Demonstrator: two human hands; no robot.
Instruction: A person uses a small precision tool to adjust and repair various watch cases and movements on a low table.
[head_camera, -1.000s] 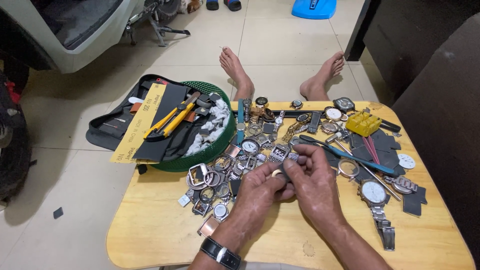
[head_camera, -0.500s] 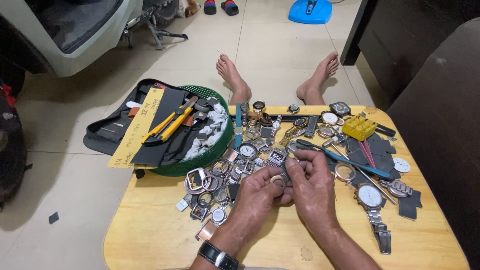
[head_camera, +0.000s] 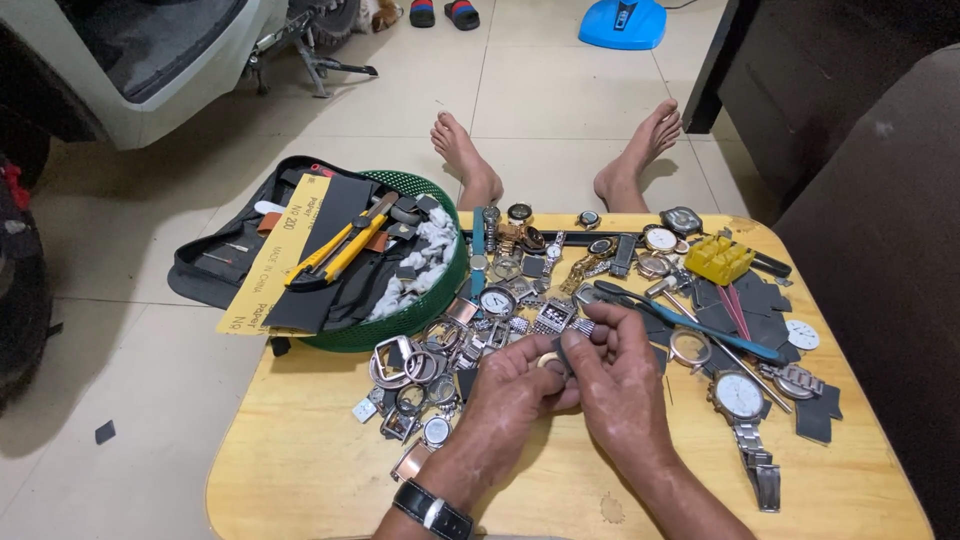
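Small pale ring-shaped watch part (head_camera: 548, 359) held just above the middle of the table, pinched between the fingertips of both hands; its exact kind too small to tell; left hand (head_camera: 515, 390) closed around it from the near-left, thumb and forefinger pressed together on the ring, other fingers curled under; right hand (head_camera: 618, 385) meets it from the right, thumb and forefinger tips pressed on a small dark piece (head_camera: 562, 347) right at the ring, remaining fingers bent loosely, back of the hand up; both forearms run in from the table's near edge, converging; black wristwatch (head_camera: 432, 510) on the left wrist near that edge; just beyond the hands, a heap of watch cases and dials (head_camera: 480, 330) spreads from the table's middle toward the far edge; blue-handled tool (head_camera: 690, 322) lies slanted just right of the right hand; silver wristwatch with metal band (head_camera: 745, 410) toward the right edge, near dark cut pieces; yellow plastic block (head_camera: 718, 259) at the far right corner; green basket (head_camera: 425, 300) overhanging the far left corner, holding a black tool pouch (head_camera: 230, 260), yellow-handled pliers (head_camera: 335, 250) and white cloth; wooden table (head_camera: 300, 460) bare along its near-left part; two bare feet (head_camera: 470, 160) on the tiled floor past the far edge.
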